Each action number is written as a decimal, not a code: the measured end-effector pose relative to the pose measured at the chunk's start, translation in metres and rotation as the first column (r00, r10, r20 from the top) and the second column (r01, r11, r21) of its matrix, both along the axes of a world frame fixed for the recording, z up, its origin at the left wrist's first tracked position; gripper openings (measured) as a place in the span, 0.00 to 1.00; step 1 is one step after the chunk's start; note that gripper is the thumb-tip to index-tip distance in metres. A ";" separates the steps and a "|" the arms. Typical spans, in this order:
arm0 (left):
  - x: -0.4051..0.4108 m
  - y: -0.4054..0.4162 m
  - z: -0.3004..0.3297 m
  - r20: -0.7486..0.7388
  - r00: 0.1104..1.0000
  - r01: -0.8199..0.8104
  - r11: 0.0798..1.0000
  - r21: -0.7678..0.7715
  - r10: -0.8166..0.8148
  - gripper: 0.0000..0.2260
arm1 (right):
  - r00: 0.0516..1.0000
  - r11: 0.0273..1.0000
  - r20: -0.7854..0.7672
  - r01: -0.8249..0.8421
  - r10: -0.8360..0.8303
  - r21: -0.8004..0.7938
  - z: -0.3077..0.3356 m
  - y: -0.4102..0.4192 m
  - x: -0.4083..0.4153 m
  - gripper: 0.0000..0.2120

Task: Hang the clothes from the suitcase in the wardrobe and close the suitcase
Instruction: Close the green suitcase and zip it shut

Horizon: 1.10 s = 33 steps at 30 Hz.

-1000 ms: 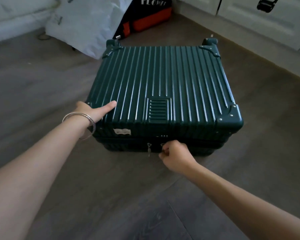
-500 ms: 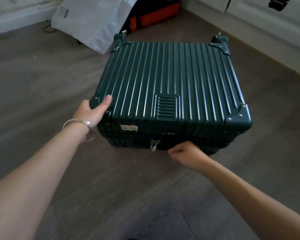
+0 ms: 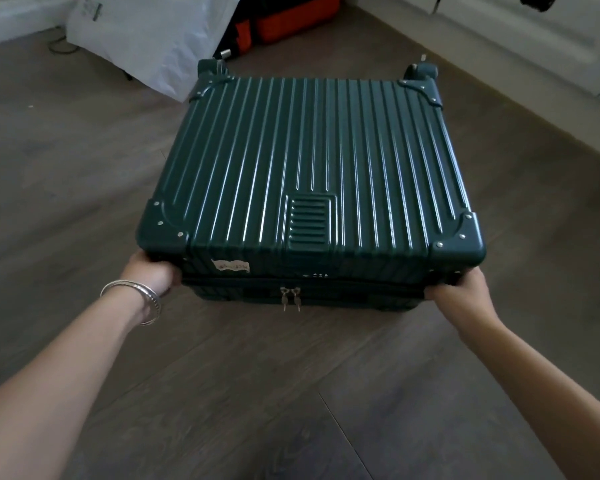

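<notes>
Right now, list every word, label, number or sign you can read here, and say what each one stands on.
None can be read.
Pale sticker on the front of the green suitcase: reddish print, too blurred to read.
Dark print on the white bag behind the suitcase: too small to read.
Three small pale marks above the zip pulls: shapes only, no characters made out.

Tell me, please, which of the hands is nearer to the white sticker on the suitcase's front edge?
Left. The left hand grips the near-left corner of the suitcase, just left of the white sticker; the right hand grips the far opposite corner.
</notes>
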<state>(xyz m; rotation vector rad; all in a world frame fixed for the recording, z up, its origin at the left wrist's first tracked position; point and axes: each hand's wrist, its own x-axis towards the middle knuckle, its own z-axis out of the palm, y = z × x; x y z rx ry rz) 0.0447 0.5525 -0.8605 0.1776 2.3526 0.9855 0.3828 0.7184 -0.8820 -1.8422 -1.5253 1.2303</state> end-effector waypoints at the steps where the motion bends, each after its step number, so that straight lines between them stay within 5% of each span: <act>1: 0.001 0.001 0.002 0.039 0.999 -0.032 0.999 0.015 0.032 0.14 | 1.000 1.000 0.017 -0.001 0.002 -0.012 0.003 -0.001 0.000 0.26; 12: 0.026 -0.024 0.111 0.232 0.966 -0.098 0.991 -0.091 0.117 0.15 | 0.991 0.978 0.114 -0.050 0.074 -0.204 0.121 -0.010 0.013 0.21; 15: 0.035 -0.034 0.164 0.313 0.945 -0.065 0.993 -0.099 0.093 0.09 | 0.982 0.948 0.129 -0.092 0.136 -0.304 0.171 -0.011 0.013 0.24; 18: 0.039 -0.043 0.222 0.374 0.927 0.028 0.991 -0.132 0.023 0.22 | 0.980 0.896 0.124 -0.088 0.156 -0.436 0.224 -0.019 0.015 0.34; 20: 0.043 -0.052 0.248 0.382 0.924 0.077 0.989 -0.129 -0.022 0.20 | 0.982 0.867 0.090 -0.101 0.166 -0.488 0.252 -0.030 0.018 0.34; 25: 0.054 -0.077 0.280 0.462 0.887 0.097 0.973 -0.208 0.011 0.24 | 0.974 0.822 0.109 -0.107 0.201 -0.560 0.290 -0.045 0.028 0.24; 33: 0.061 -0.088 0.286 0.384 0.923 0.145 0.912 -0.383 0.014 0.29 | 0.893 0.789 0.290 -0.108 0.344 -0.605 0.303 -0.036 0.015 0.36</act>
